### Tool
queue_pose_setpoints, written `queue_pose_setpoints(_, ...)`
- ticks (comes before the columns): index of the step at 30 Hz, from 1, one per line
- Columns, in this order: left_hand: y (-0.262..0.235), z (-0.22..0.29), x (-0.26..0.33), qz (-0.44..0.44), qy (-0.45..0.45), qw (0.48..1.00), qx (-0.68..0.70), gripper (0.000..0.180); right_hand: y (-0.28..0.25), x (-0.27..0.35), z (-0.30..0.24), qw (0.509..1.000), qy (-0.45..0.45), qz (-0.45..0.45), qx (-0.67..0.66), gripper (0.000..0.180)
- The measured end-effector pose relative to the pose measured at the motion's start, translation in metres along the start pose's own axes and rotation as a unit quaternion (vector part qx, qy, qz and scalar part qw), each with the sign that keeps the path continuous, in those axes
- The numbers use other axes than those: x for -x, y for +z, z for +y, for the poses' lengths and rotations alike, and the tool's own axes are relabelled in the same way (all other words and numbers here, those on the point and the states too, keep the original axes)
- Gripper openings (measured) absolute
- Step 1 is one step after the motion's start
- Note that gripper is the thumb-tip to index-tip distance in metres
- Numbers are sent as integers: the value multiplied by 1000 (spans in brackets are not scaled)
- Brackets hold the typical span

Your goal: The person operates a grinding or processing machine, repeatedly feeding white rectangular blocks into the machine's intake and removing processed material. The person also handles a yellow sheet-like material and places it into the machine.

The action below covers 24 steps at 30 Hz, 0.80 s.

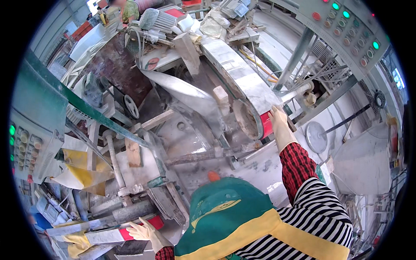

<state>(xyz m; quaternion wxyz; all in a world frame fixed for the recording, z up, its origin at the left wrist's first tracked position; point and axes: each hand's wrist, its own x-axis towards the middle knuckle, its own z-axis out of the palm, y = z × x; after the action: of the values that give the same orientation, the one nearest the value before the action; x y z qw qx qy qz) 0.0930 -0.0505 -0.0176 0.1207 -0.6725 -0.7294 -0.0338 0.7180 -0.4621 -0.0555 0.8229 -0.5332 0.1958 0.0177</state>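
Note:
My right hand (pixel 281 125), in a pale cream glove, reaches forward on the right. Its fingers lie on the red end (pixel 266 124) of a long pale machine arm (pixel 255 89) with a rounded tip, without wrapping around it. At the lower left, my left hand (pixel 145 232), gloved alike, has its fingers spread. It is at the red section (pixel 127 234) of a grey-white metal bar (pixel 104 236); whether it presses on the bar I cannot tell. A second red part (pixel 156 222) shows beside that hand. Neither hand holds anything visible.
Control panels with lit green buttons stand at right (pixel 346 32) and left (pixel 32 149). A green beam (pixel 86 102) crosses the left side. A curved metal sheet (pixel 188 93) and dusty machine parts fill the middle. A round disc (pixel 316 137) is right. A person (pixel 129 11) is far back.

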Motion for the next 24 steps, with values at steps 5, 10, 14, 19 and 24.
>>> queue_pose_setpoints(5, 10, -12, -13, 143, 56, 987, 37, 64, -38, -21, 37, 987, -85, 34, 136, 54)
queue_pose_setpoints(10, -13, -42, -65, 124, 20, 992, -15, 76, -109, 12, 94, 878, -149, 87, 446, 33)
queue_pose_setpoints(14, -36, -66, -108, 8, -93, 996, 12, 82, -149, 68, 118, 793, -32, 50, 607, 34)
queue_pose_setpoints(19, 28, -96, -133, -48, -178, 979, 83, 87, -183, 90, 138, 864, 287, -136, 391, 42)
queue_pose_setpoints(24, 51, -91, -125, 12, -171, 981, 87, 76, -108, 116, 101, 838, 213, -206, 458, 34)
